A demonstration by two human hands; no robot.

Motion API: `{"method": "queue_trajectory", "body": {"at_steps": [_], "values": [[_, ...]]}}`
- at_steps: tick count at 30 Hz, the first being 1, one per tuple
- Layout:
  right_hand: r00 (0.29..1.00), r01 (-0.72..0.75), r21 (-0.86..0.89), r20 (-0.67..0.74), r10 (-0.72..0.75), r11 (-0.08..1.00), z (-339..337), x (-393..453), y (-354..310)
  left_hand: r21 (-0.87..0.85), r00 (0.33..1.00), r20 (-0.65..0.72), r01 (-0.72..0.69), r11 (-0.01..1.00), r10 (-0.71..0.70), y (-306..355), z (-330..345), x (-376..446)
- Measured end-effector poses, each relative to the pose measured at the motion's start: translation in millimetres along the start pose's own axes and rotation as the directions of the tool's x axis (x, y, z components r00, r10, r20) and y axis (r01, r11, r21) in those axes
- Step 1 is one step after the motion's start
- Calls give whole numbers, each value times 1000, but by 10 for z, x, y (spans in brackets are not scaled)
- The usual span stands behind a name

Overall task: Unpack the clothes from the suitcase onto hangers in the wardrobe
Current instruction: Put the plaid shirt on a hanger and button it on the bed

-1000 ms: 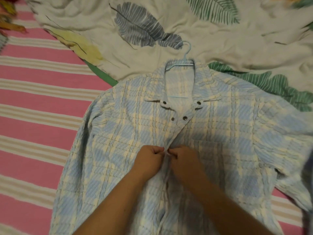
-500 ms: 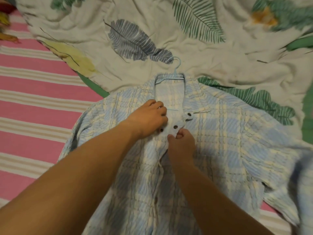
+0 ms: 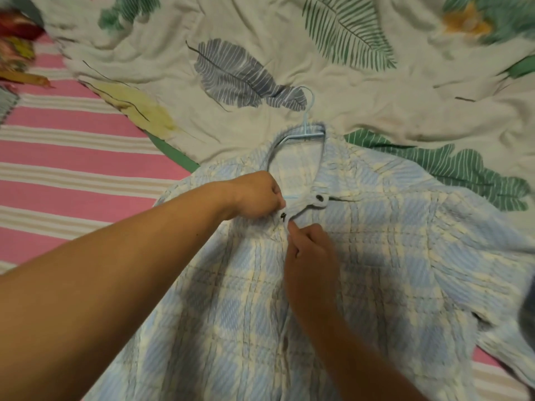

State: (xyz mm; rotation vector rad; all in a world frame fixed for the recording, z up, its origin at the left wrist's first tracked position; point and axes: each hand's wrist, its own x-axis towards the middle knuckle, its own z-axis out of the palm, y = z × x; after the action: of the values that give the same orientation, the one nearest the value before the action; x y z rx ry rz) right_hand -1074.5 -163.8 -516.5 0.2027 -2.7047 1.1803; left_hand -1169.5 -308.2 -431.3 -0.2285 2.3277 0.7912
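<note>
Both moved up: L hand & R hand pinch shirt placket.

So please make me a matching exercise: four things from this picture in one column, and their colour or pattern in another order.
Things:
1. shirt
2. hanger
3. blanket
4. sheet

Looks:
A. pink with pale stripes
B. plain light blue, thin
C. white with printed leaves
D. blue and cream checks

Pairs: 1-D, 2-B, 3-C, 4-A
</note>
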Motion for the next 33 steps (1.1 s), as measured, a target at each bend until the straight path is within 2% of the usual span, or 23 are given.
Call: {"method": "queue_trajectory", "body": {"at_steps": [5, 14, 19, 25, 29, 33], "values": [[999, -39, 3, 25, 39, 999, -1, 3, 16, -79, 1000, 6, 29, 996, -29, 22, 38, -55], [999, -24, -167, 27, 29, 986, 16, -19, -21, -45, 995, 14, 98, 994, -98, 63, 64, -95], [999, 7, -198, 37, 0, 980, 7, -19, -19, -57, 994, 2, 108, 992, -109, 107, 64, -103], [999, 39, -218, 39, -31, 975, 42, -29, 14, -41, 979, -43, 197, 980, -199, 161, 119, -97], [996, 82, -220, -6, -85, 972, 29, -1, -2, -186, 955, -119, 245, 951, -270, 164, 177, -79], [987, 153, -250, -11, -160, 956, -11, 16, 30, -281, 951, -152, 219, 935, -268, 161, 291, -72]]}}
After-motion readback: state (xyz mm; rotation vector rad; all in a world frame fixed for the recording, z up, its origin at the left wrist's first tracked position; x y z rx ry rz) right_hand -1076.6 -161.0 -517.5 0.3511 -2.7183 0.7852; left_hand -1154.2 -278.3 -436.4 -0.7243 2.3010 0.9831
